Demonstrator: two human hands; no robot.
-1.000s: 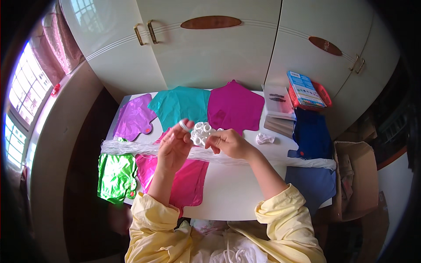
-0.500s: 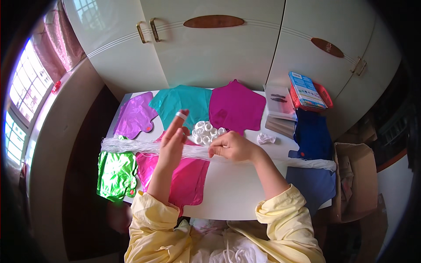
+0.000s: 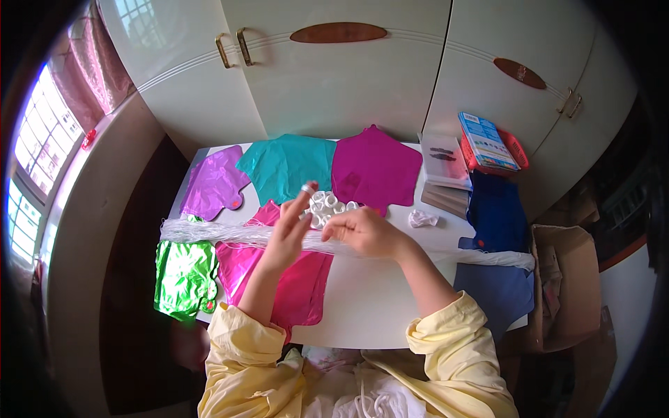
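My left hand [image 3: 284, 237] is raised over the bundle of white strings [image 3: 446, 256], its index finger stretched out and its thumb apart. A narrow white band [image 3: 309, 189] circles that index finger near the tip. Facing it, my right hand [image 3: 368, 232] is closed in a pinch, fingers bent toward the thumb; whatever it grips is too small or thin to make out. Just beyond both hands lies a pile of small white coiled rings [image 3: 325, 207]. Beneath the strings, near my left forearm, is a pink foil sheet [image 3: 300, 289], partly covered by that arm.
Purple [image 3: 212, 182], teal [image 3: 287, 164] and magenta foil pieces [image 3: 376, 167] line the back. Green foil [image 3: 182, 279] lies front left, dark blue pieces [image 3: 496, 212] right. A crumpled white piece [image 3: 423, 218], clear box [image 3: 444, 164], red basket [image 3: 516, 150] and cardboard box [image 3: 568, 292] are rightward.
My left hand has moved right and slightly down, its banded finger tilting toward the right hand. My right hand has shifted slightly left, its fingertips turning a little.
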